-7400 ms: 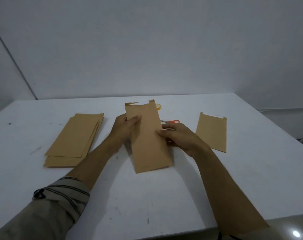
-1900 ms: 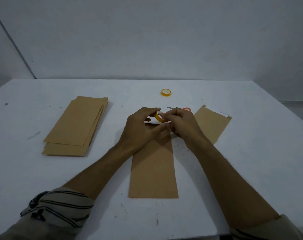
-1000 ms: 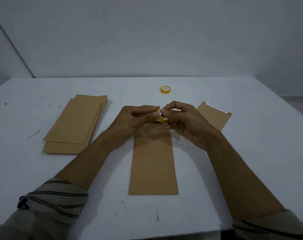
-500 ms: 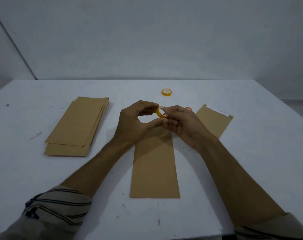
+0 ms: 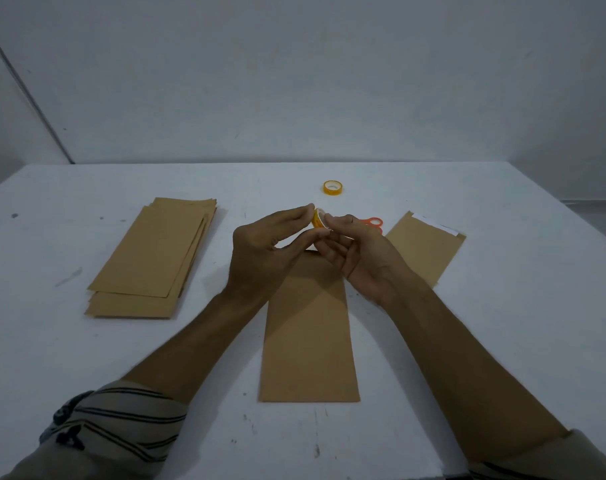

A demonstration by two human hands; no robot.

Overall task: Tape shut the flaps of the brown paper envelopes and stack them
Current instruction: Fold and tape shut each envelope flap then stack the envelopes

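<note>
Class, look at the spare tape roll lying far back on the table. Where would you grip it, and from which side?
Probably from above: the roll lies flat, hole up, so pinch its outer rim on opposite sides, or hook a finger in the hole.

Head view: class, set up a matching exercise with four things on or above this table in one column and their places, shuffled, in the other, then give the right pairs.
Things
1. envelope pile
2. held tape roll
3. spare tape roll
4. scissors

Places
A. partly hidden behind the right hand
B. left part of the table
C. pinched between the left hand and the right hand
D. lying alone, far side of the table

Pairs: 1-B, 2-C, 3-D, 4-A.
</note>
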